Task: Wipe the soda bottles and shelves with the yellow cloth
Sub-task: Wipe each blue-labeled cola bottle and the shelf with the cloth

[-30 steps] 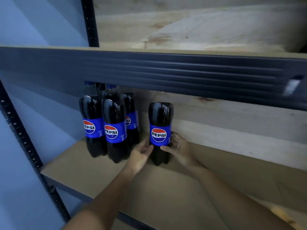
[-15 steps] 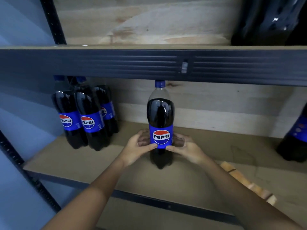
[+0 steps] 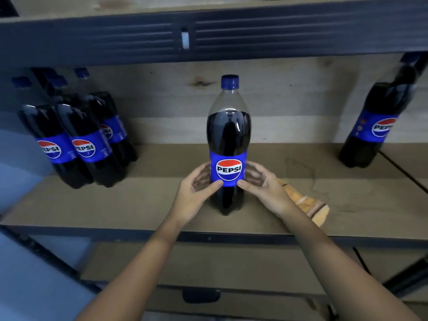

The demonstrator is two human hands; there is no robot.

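Two hands are working on one upright plastic cola bottle with a blue cap and blue label (image 3: 228, 144) in the single head view, which is looking forward and down onto a pale wooden shelf board (image 3: 148, 200); the left hand (image 3: 195, 193) is curling round the bottle's left side with its thumb pressing the lower edge of the label, and the right hand (image 3: 264, 188) is mirroring it on the right side, thumb on the label and fingers wrapping behind, so both are holding the bottle at label height while its base is resting on the board. A folded yellow cloth with a striped edge (image 3: 308, 205) is lying flat on the same board, just beside and partly under the right wrist, its long axis running diagonally from the back near the bottle toward the front right edge. That is putting the cloth on the right hand's side and closer to it than to the left, so the right hand is looking like the natural one to let go and pick it up while the left is steadying the bottle. Three more cola bottles (image 3: 85, 140) are clustering at the far left of the shelf, and a single cola bottle (image 3: 377, 126) is standing well apart at the right
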